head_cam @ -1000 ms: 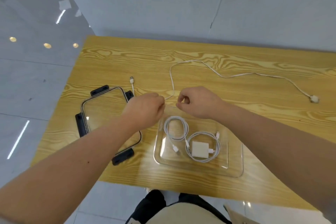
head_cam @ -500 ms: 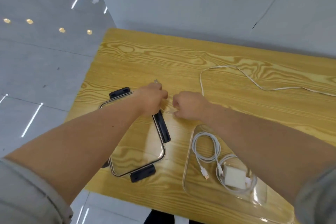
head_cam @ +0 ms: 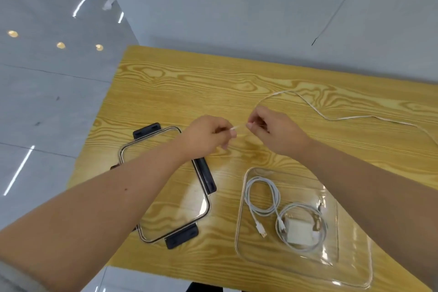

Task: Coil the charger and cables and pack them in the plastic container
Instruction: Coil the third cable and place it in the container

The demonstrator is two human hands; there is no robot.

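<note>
A long white cable (head_cam: 331, 118) trails across the wooden table (head_cam: 180, 87) toward the right edge. My left hand (head_cam: 206, 135) pinches its near end, and my right hand (head_cam: 275, 130) pinches it a short way along, with a taut stretch of cable between them above the table. In front of my right arm stands the clear plastic container (head_cam: 239, 218). Inside it lie a coiled white cable (head_cam: 260, 194) and a white charger (head_cam: 299, 231) ringed by its own coiled cable.
The container's clear lid (head_cam: 166, 199) with black clips lies flat on the table under my left forearm. The table's left and near edges drop to a grey tiled floor. A grey wall runs behind the table.
Both hands have lifted a little and drawn apart, stretching a short length of the cable between them. The view has shifted slightly, and the cable's plug end no longer shows above my left hand.
</note>
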